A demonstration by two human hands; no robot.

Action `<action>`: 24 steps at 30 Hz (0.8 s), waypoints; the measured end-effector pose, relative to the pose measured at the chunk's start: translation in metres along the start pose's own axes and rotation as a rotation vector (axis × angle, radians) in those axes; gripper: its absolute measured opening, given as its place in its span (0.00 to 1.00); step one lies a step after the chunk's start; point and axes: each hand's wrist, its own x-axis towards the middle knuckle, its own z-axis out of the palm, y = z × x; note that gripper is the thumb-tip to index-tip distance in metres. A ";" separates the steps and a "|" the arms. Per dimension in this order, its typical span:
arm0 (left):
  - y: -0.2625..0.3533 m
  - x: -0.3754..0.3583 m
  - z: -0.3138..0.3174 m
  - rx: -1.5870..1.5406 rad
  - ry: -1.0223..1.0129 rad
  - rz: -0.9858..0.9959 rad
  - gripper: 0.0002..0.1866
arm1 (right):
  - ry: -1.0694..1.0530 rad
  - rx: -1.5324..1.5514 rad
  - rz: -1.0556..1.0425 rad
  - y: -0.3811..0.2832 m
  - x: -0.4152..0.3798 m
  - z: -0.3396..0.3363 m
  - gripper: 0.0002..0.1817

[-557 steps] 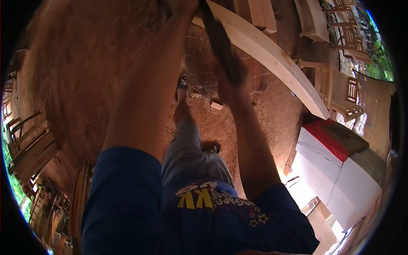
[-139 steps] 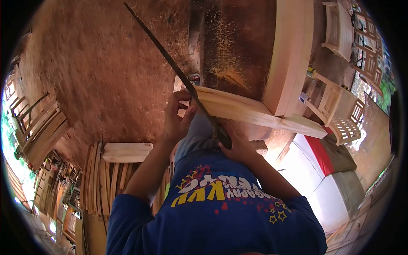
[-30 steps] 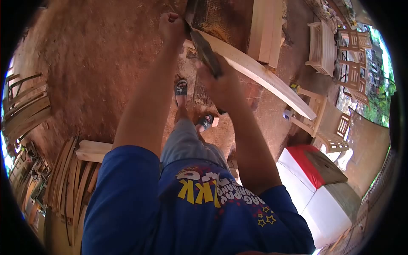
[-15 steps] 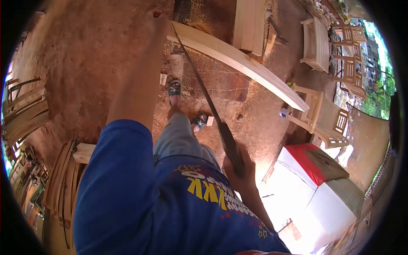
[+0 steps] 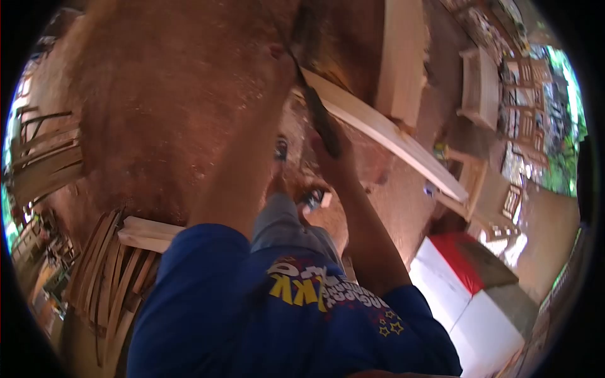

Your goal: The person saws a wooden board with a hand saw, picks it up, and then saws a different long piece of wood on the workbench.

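My right hand (image 5: 333, 154) is closed round the dark handle of a handsaw (image 5: 313, 104), seen nearly edge-on. The thin blade runs up past the near end of a long pale wooden board (image 5: 384, 126). My left hand (image 5: 278, 58) is beside that end, left of the blade. It is blurred and its fingers look curled; what they hold, if anything, is hidden. The board slants away to the lower right.
A thick timber (image 5: 400, 63) lies beyond the board. My sandalled feet (image 5: 281, 148) are on the reddish, sawdust-strewn floor. Wooden chairs and a bench (image 5: 480, 88) stand at right, near a white box (image 5: 485, 327) with a red strip. Curved wood strips (image 5: 107, 277) are stacked at left.
My right hand has pushed the saw up and forward, from beside my waist to near the board's end. The view has shifted, and my left hand stays by that end.
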 end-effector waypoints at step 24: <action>0.024 -0.008 -0.008 -0.133 0.002 0.057 0.09 | -0.113 0.118 0.072 0.004 0.002 0.000 0.29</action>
